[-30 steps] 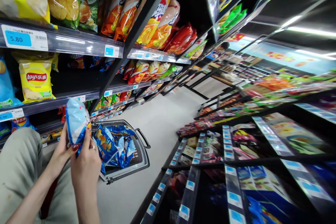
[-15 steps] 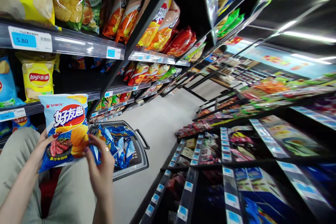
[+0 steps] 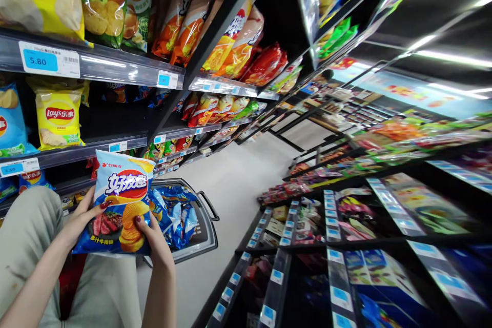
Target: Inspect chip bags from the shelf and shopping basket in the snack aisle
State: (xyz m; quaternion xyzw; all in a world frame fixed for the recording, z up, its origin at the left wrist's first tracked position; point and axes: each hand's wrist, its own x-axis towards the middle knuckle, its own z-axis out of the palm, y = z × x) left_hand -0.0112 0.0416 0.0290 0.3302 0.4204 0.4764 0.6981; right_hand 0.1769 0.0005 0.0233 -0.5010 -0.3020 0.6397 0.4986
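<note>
Both my hands hold a blue chip bag (image 3: 121, 200) with a red logo and pictures of ridged chips and meat, its front facing me. My left hand (image 3: 82, 218) grips the bag's left edge. My right hand (image 3: 154, 236) grips its lower right corner. The bag hangs over my knees, just in front of a grey shopping basket (image 3: 205, 233) on the floor that contains several blue snack bags (image 3: 179, 212).
Shelves of chip bags rise on the left, with a yellow Lay's bag (image 3: 58, 118) and price labels (image 3: 49, 60) on the rails. A low rack of packaged goods (image 3: 346, 215) fills the right. A pale floor aisle (image 3: 238, 174) runs between them.
The bag was edge-on a second ago; I turned its front toward me. It then moved right and lower, and my right hand closed on its lower right corner.
</note>
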